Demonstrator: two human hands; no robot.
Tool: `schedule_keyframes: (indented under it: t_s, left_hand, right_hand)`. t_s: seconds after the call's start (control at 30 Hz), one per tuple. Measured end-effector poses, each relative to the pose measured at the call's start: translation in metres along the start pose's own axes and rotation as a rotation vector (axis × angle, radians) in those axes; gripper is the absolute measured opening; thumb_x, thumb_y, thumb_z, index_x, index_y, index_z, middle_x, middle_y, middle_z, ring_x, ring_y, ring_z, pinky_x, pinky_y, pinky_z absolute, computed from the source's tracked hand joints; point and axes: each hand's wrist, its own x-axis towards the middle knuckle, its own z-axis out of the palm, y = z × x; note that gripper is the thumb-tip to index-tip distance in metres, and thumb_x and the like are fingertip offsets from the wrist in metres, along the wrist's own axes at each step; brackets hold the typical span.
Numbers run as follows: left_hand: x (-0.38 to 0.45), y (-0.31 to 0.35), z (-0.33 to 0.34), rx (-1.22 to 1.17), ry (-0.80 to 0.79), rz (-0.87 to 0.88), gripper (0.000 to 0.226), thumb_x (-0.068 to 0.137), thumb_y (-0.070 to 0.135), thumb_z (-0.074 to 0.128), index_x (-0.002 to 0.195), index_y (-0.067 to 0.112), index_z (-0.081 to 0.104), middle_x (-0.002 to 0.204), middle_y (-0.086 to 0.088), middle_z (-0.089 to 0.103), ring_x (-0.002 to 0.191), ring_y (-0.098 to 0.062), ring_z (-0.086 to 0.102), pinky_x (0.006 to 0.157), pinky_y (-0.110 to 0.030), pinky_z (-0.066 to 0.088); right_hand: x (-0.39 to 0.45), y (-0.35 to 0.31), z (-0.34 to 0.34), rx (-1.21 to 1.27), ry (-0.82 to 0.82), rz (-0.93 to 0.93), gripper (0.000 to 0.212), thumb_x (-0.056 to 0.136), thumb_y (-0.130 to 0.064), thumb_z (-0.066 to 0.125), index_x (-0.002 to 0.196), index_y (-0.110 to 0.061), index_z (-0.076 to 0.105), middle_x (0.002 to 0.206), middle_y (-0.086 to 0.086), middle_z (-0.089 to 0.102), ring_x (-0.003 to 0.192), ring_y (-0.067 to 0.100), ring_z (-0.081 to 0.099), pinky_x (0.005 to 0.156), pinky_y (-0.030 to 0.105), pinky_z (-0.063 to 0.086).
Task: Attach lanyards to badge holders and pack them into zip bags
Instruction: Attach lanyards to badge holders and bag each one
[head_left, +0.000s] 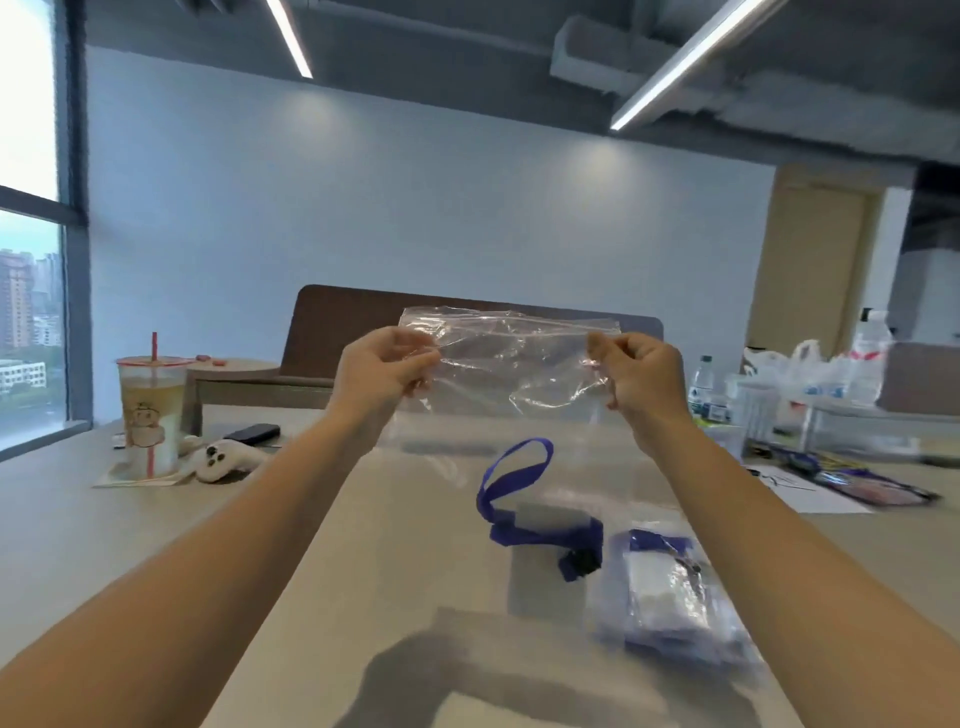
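Hands, left (384, 371) and right (641, 376), pinch a clear zip bag (511, 364) aloft.

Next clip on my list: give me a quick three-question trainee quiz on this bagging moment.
1. True or false: the clear zip bag is lying flat on the table.
2. What does each of the hands, left hand and right hand, grip?
3. Where is the blue lanyard: A) inside the held bag, B) on the table below it, C) round a wrist?

Key
1. False: it is held up in the air.
2. Opposite side edges of the zip bag.
3. B
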Motion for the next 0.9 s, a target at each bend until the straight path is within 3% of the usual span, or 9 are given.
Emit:
schedule_keyframes:
  t_s: [0.07,0.17,0.33,0.47,0.57,0.67,0.73,0.8,0.9]
  left_hand:
    - [0.004,-0.002,0.023,-0.071,-0.057,-0.045,0.014,0.081,-0.001,0.061,0.084,0.013,0.062,0.073,-0.001,0.06,0.057,-0.006,0.057,0.061,-0.019,0.046]
    - [0.007,-0.005,0.058,-0.044,-0.22,-0.102,0.038,0.081,0.001,0.061,0.118,0.011,0.056,0.096,0.003,0.059,0.073,-0.012,0.056,0.063,-0.022,0.042]
    - [0.024,-0.022,0.108,-0.016,-0.444,-0.208,0.06,0.081,-0.004,0.059,0.135,0.015,0.041,0.122,0.001,0.05,0.075,-0.009,0.047,0.047,-0.017,0.037]
    - [0.048,-0.053,0.132,0.044,-0.486,-0.306,0.053,0.083,-0.003,0.057,0.132,0.009,0.044,0.101,-0.003,0.054,0.062,-0.012,0.045,0.035,-0.011,0.035]
    - [0.066,-0.085,0.145,0.133,-0.457,-0.368,0.042,0.085,0.006,0.059,0.126,0.008,0.05,0.083,0.004,0.055,0.058,-0.012,0.044,0.043,-0.016,0.035]
    - [0.079,-0.122,0.155,0.25,-0.439,-0.39,0.04,0.085,0.01,0.059,0.125,0.008,0.052,0.088,0.002,0.059,0.059,-0.012,0.047,0.051,-0.019,0.033]
    - [0.082,-0.147,0.161,0.323,-0.456,-0.398,0.042,0.086,0.01,0.059,0.126,0.008,0.05,0.111,-0.003,0.059,0.066,-0.012,0.048,0.054,-0.02,0.034]
    - [0.08,-0.169,0.165,0.371,-0.479,-0.398,0.046,0.085,0.007,0.059,0.129,0.008,0.047,0.129,-0.007,0.053,0.077,-0.013,0.051,0.06,-0.02,0.039]
    - [0.075,-0.195,0.166,0.432,-0.539,-0.391,0.052,0.085,0.006,0.059,0.134,0.007,0.042,0.138,-0.009,0.046,0.111,-0.023,0.052,0.092,-0.03,0.043]
  right_hand:
    - [0.001,0.003,-0.026,-0.038,-0.022,0.009,0.022,0.085,-0.017,0.061,0.099,0.0,0.061,0.07,0.0,0.052,0.034,-0.001,0.044,0.035,0.008,0.036]
    - [0.003,0.008,-0.064,-0.135,-0.068,0.011,0.045,0.08,-0.011,0.065,0.122,-0.004,0.05,0.103,0.002,0.052,0.06,0.003,0.047,0.039,0.005,0.039]
    - [0.02,0.03,-0.113,-0.237,-0.075,0.07,0.054,0.08,-0.001,0.063,0.13,-0.01,0.044,0.117,-0.002,0.046,0.075,0.012,0.051,0.039,0.008,0.04]
    - [0.046,0.067,-0.13,-0.293,-0.072,0.184,0.052,0.081,0.006,0.058,0.13,-0.004,0.044,0.112,0.004,0.048,0.062,0.013,0.049,0.037,0.009,0.039]
    - [0.067,0.104,-0.123,-0.34,-0.067,0.228,0.05,0.081,0.004,0.059,0.13,0.0,0.045,0.106,0.007,0.049,0.055,0.011,0.044,0.037,0.008,0.036]
    - [0.082,0.146,-0.111,-0.429,-0.09,0.265,0.056,0.08,-0.006,0.065,0.131,0.0,0.044,0.12,0.015,0.053,0.064,0.009,0.045,0.053,0.012,0.038]
    - [0.086,0.173,-0.104,-0.486,-0.127,0.328,0.061,0.078,-0.011,0.068,0.133,-0.002,0.041,0.134,0.015,0.048,0.09,0.019,0.055,0.073,0.023,0.045]
    - [0.087,0.197,-0.1,-0.53,-0.168,0.379,0.066,0.078,-0.012,0.068,0.136,-0.003,0.037,0.141,0.014,0.042,0.12,0.027,0.048,0.098,0.035,0.041]
    - [0.083,0.22,-0.097,-0.589,-0.239,0.435,0.069,0.08,-0.013,0.066,0.139,-0.005,0.031,0.146,0.011,0.036,0.132,0.026,0.037,0.107,0.034,0.031]
